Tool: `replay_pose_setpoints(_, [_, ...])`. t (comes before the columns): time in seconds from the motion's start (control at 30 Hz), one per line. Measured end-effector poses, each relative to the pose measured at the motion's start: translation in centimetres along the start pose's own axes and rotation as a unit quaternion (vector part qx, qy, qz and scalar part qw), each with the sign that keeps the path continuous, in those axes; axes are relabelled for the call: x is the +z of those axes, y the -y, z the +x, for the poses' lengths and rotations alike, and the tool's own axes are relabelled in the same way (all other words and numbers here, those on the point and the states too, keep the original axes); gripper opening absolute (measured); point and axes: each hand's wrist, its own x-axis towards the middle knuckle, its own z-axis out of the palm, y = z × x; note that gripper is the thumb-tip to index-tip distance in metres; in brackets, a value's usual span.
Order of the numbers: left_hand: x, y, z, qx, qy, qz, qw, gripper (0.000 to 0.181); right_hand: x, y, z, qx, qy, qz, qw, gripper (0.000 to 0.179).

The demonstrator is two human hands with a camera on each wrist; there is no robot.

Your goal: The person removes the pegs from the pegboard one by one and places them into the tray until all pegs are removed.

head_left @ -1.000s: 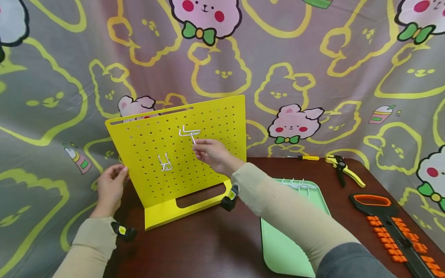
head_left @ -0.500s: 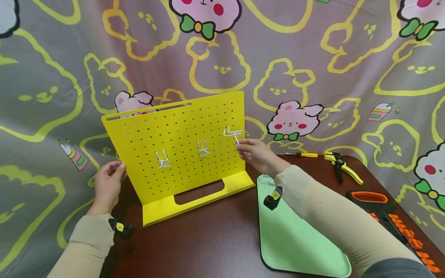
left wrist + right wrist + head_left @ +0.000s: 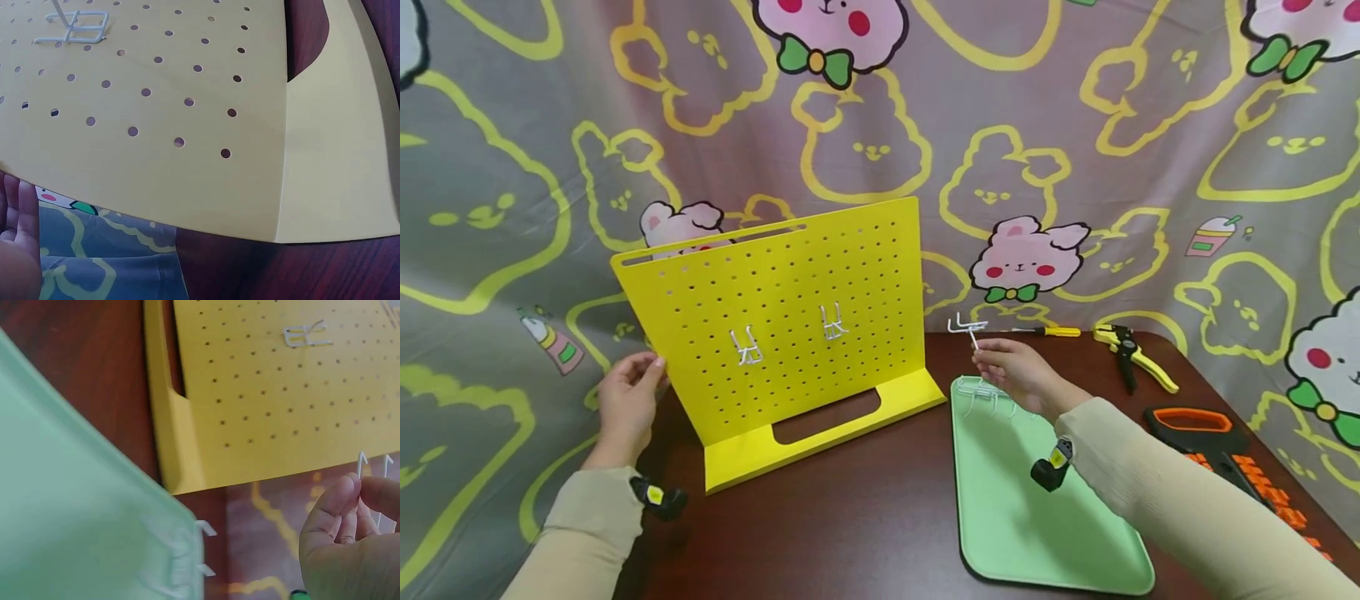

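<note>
From the head view, the yellow pegboard (image 3: 790,358) stands on the tabletop (image 3: 835,533), with two mounted white hooks (image 3: 748,348) on its face, one left of the middle and one nearer the middle. The left hand (image 3: 627,408) holds the pegboard's left edge, thumb against it. The right hand (image 3: 1021,373) pinches a loose white hook (image 3: 967,327) just right of the pegboard. Also to its right lies a green tray (image 3: 1045,525), with spare hooks (image 3: 981,390) at its far end; beyond the tray are a yellow-handled screwdriver (image 3: 1060,332) and yellow-and-black pliers (image 3: 1127,354).

In the left wrist view, the left hand's fingers lie against the pegboard's edge, with one mounted hook farther in.

In the right wrist view, thumb and forefinger grip the loose hook beside the pegboard's edge, apart from its holes.
</note>
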Motion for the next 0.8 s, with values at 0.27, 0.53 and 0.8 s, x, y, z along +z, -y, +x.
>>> replay_pose_setpoints(0.27, [0.0, 0.1, -0.1, 0.008, -0.004, 0.021, 0.9997, 0.005, -1.5, -4.5, -1.1, 0.017, 0.000, 0.001, 0.9999, 0.030])
replay_pose_setpoints(0.53, [0.0, 0.1, 0.0, 0.010, -0.008, 0.000, 0.9999, 0.002, -2.6, -7.4, -1.8, 0.031, -0.005, -0.032, 0.9990, 0.034])
replay_pose_setpoints(0.8, [0.0, 0.2, 0.1, 0.007, -0.005, 0.002, 1.0000, 0.002, -2.7, -9.1, -2.1, 0.035, -0.012, -0.068, 0.9970, 0.033])
